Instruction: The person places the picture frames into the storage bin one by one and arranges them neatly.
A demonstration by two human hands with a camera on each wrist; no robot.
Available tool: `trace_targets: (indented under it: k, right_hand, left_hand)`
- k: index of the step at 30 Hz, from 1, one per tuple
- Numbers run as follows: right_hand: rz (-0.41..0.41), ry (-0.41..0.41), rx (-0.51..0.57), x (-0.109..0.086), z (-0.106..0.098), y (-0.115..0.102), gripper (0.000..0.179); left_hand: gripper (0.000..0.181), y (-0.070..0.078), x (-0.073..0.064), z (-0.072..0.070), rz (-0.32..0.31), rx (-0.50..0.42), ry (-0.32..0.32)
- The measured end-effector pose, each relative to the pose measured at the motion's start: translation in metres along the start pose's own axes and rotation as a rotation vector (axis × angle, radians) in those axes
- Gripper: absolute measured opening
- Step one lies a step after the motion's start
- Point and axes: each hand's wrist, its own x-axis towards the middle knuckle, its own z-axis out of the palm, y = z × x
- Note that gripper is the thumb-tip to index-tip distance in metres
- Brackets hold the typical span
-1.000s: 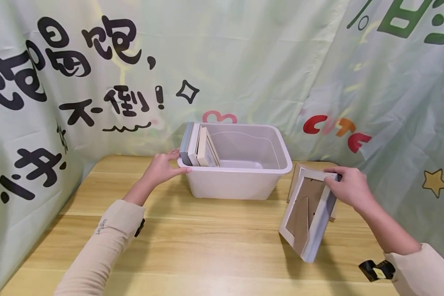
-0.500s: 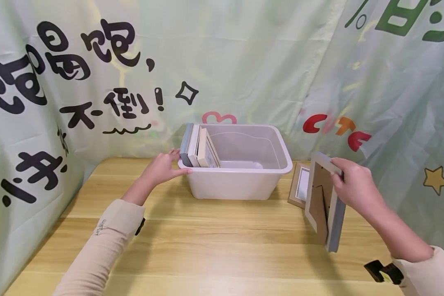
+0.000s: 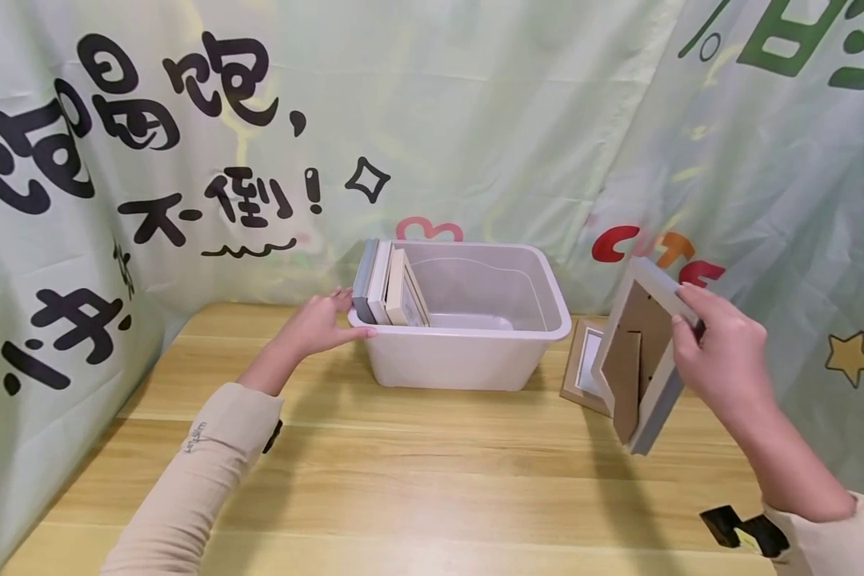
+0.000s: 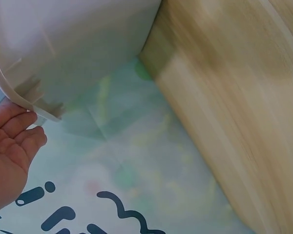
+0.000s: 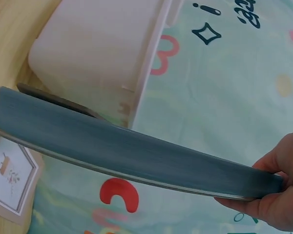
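Observation:
My right hand point(image 3: 727, 352) pinches the upper edge of a grey-blue picture frame point(image 3: 635, 376), raised over the right side of the table. Its brown back with a fold-out stand faces left in the head view. In the right wrist view, thumb and fingers grip one end of the frame's blue side point(image 5: 132, 148). At the left corner of a pale grey plastic bin point(image 3: 461, 360), my left hand point(image 3: 317, 326) holds the rim, thumb along the front. Several frames lean upright in the bin's left end, among them a blue one point(image 3: 363, 280) and a beige one point(image 3: 398, 300).
A brown picture frame point(image 3: 583, 392) with a white mat stands right of the bin, partly hidden by the raised frame. The wooden table point(image 3: 403, 464) backs onto a printed curtain point(image 3: 475, 120).
My right hand has lifted the grey-blue frame up and to the right and turned it, uncovering part of the brown frame behind. My left hand stays on the bin's rim.

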Motion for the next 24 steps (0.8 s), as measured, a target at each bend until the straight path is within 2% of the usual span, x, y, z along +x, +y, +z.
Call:
trace_targets:
  k: [5,13,19,24]
  right_hand:
    - [0.017,0.105,0.004,0.005,-0.005,-0.001,0.032]
    - [0.058,0.226,0.003,0.018,-0.016,-0.005,0.035]
    - [0.113,0.262,-0.015,0.027,-0.019,-0.013,0.037]
    - [0.109,0.306,0.02,0.034,-0.017,-0.023,0.037]
  left_hand:
    - [0.079,0.001,0.001,-0.002,-0.008,0.022,-0.012]
    - [0.074,0.007,0.002,-0.005,-0.007,0.06,-0.026]
    - [0.073,0.009,0.002,-0.006,0.006,0.066,-0.033]
    - [0.075,0.008,0.002,-0.008,0.015,0.058,-0.022]
